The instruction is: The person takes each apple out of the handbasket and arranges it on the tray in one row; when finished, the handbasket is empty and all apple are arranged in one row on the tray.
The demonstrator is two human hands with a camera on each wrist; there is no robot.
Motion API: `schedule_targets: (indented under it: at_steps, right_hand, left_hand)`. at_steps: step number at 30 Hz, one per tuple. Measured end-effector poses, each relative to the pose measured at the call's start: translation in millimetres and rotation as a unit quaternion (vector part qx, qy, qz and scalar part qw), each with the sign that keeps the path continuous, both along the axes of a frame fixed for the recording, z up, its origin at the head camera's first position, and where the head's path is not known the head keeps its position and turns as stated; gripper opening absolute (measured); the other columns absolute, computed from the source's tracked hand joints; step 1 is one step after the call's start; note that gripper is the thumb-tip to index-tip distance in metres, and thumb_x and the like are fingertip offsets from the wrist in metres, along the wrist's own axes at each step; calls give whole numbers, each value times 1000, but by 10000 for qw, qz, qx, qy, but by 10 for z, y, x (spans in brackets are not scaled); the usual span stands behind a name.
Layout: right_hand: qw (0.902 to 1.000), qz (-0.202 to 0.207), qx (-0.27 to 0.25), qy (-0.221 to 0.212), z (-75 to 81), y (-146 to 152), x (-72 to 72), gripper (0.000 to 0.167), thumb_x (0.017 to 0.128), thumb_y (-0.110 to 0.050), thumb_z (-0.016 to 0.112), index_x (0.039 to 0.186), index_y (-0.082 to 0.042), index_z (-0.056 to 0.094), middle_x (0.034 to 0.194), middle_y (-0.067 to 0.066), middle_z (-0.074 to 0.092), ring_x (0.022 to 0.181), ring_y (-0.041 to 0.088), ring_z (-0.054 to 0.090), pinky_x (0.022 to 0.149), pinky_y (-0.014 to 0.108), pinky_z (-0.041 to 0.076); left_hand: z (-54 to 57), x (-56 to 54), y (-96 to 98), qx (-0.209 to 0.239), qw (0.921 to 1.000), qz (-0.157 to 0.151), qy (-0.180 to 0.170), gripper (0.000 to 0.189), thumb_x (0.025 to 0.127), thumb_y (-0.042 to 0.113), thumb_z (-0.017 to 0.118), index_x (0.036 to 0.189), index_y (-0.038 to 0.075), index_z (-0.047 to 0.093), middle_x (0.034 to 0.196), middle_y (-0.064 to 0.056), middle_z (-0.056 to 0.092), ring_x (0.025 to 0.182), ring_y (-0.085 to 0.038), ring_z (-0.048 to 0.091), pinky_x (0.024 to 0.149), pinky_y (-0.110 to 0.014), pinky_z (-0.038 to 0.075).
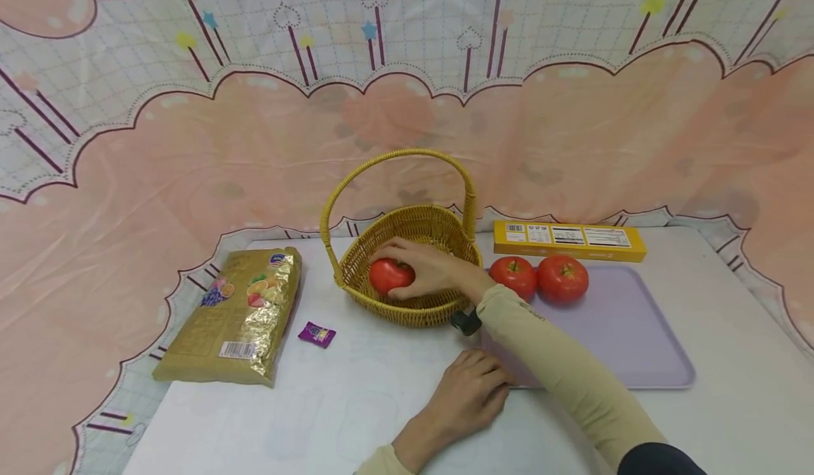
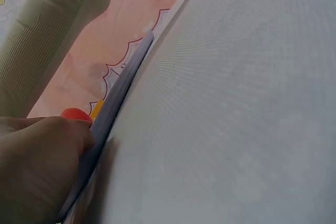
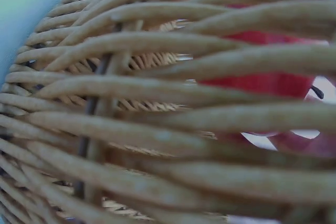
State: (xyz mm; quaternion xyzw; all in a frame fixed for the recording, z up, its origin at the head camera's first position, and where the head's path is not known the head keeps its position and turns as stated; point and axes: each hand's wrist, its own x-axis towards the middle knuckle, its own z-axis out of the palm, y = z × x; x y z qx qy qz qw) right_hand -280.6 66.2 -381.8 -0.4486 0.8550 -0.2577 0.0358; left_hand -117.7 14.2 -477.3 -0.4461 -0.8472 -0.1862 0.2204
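A: Which step is in hand?

B: Judged from the pose, the handling of one fruit at the basket. The right hand (image 1: 426,266), thumb and fingers curved about its sides, grips a glossy, round red tomato (image 1: 389,276) inside a golden-brown woven wicker basket (image 1: 416,317) with an arched handle. Setting down or lifting would fit equally.

A: And the left hand (image 1: 467,390)?

B: Nearer the wearer than the right hand, fingers bent, at the near corner of a pale lilac rectangular tray (image 1: 642,341). Its fingertips are poorly shown; whether they pinch the rim or merely touch it cannot be told.

A: What does the next move call for?

B: Probably a wrist kept clear of the near rim; for a release, fingers parted only once the weave bears the fruit.

A: Contents of the containers?

B: Basket: the gripped tomato, the only one visible there. Tray: two large red tomatoes (image 1: 563,279), side by side to the right of the right hand, beyond its forearm. Shiny gold foil bag (image 1: 242,319), left of both hands: contents not visible.
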Motion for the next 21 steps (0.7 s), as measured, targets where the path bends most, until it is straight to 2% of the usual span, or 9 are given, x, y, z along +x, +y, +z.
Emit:
schedule_targets:
  at_steps: [9, 21]
  right_hand:
    - [9998, -158, -91, 21, 44, 64, 54, 59, 80, -41, 68, 133, -27, 48, 134, -3, 44, 113, 17, 54, 95, 40, 48]
    - [9982, -282, -528, -12, 121, 152, 135, 56, 80, -38, 70, 131, -31, 48, 131, -7, 44, 113, 15, 53, 94, 36, 49]
  left_hand:
    - [0, 5, -2, 5, 10000, 1, -16, 9, 85, 23, 64, 92, 28, 68, 91, 15, 63, 93, -4, 56, 91, -21, 43]
    - [-5, 1, -4, 56, 10000, -15, 58, 9, 85, 22, 64, 91, 28, 68, 89, 16, 62, 91, -4, 56, 91, -21, 42]
